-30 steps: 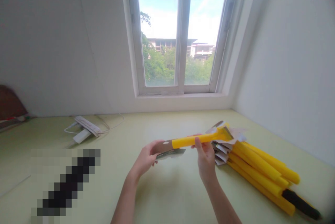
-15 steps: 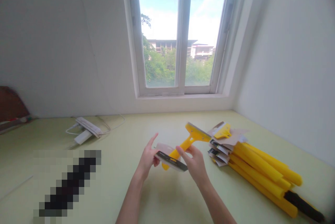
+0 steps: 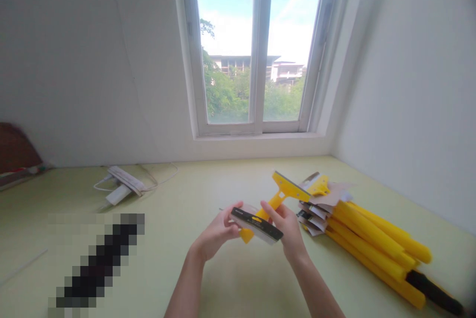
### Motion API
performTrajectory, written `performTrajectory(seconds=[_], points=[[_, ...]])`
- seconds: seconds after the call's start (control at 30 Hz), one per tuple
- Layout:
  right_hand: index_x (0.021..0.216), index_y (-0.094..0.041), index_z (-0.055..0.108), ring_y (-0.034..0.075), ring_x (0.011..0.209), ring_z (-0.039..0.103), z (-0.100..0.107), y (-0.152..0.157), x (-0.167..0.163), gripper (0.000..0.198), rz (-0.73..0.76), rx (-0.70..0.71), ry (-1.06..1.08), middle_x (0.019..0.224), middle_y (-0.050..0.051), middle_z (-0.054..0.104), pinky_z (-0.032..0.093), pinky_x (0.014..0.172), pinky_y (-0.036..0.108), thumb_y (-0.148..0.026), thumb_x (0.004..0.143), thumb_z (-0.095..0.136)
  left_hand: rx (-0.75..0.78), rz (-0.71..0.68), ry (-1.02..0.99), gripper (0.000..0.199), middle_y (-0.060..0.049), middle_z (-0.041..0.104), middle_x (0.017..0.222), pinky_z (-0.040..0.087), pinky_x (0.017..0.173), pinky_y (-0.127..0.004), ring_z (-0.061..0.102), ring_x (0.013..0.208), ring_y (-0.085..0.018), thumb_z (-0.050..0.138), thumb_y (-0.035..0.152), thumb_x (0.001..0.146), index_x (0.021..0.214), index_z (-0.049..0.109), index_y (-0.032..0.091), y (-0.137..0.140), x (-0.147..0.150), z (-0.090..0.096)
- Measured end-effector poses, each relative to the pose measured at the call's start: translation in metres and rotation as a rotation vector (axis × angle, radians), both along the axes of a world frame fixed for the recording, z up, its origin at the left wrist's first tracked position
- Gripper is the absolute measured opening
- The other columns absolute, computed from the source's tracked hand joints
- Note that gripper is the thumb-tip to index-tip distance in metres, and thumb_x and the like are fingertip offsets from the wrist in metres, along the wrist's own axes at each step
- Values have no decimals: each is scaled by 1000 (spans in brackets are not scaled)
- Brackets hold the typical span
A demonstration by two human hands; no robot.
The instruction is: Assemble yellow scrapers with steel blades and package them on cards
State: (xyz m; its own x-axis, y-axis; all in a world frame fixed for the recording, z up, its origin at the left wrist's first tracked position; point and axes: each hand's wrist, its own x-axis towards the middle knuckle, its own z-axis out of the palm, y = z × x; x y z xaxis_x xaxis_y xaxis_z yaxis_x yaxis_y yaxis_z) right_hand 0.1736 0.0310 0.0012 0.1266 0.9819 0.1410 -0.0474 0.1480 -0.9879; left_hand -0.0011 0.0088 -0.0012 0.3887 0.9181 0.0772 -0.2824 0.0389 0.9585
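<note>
A yellow scraper [image 3: 290, 189] with a broad blade head is held up above the table, its head pointing away to the upper right. A black and white packaging card [image 3: 256, 225] lies across its handle, whose yellow end shows at the card's lower left. My left hand [image 3: 215, 231] is closed on the left end of the card, with the thumb close to the handle end. The fingers of my right hand [image 3: 290, 229] grip the scraper's handle just below the head. Part of those fingers is hidden behind the handle and card.
Several yellow-handled scrapers [image 3: 375, 238] with cards lie piled on the right of the pale green table [image 3: 122, 268]. A black handle [image 3: 433, 291] sticks out beside them. Back left is a white power strip [image 3: 126, 180] with cables. A pixelated dark shape [image 3: 98, 263] covers the left front.
Both hands have shifted slightly right with the scraper and card. My left hand's raised finger has come down, and its fingers have closed on the card's left end.
</note>
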Motion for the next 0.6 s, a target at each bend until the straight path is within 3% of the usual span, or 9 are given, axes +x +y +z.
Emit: performTrajectory(seconds=[0.13, 0.23, 0.37, 0.47, 0.6], points=[[104, -11, 52, 19, 64, 59, -6, 0, -1, 59, 25, 81, -72, 69, 4, 64, 45, 57, 27, -46, 58, 65, 67, 135, 132, 43, -6, 61, 91, 42, 74, -31, 54, 85, -21, 67, 28, 61, 100, 56, 17, 2, 11, -1], [119, -14, 38, 19, 64, 59, -4, -3, -5, 64, 134, 150, -31, 74, 5, 65, 46, 59, 30, -50, 69, 53, 115, 173, 142, 29, -5, 62, 85, 42, 71, -29, 54, 79, -19, 64, 28, 64, 90, 59, 14, 4, 14, 1], [109, -15, 52, 20, 84, 58, 1, -2, -3, 49, 179, 165, 25, 92, 10, 64, 44, 76, 34, -50, 81, 33, 97, 175, 126, 30, -5, 62, 86, 41, 72, -28, 54, 80, -18, 63, 27, 65, 92, 59, 15, 4, 14, 0], [97, -16, 62, 22, 95, 53, 1, 2, 2, 43, 145, 207, -65, 97, 9, 62, 36, 87, 37, -47, 80, 36, 67, 199, 114, 30, -5, 63, 83, 42, 68, -27, 54, 76, -18, 65, 27, 63, 90, 59, 14, 5, 16, -4], [96, -19, 64, 24, 101, 48, -3, 3, 0, 34, 276, 348, -262, 106, 8, 58, 33, 90, 39, -41, 77, 45, 60, 279, 42, 27, -4, 62, 76, 41, 62, -23, 54, 69, -15, 64, 28, 64, 87, 59, 13, 8, 20, -6]])
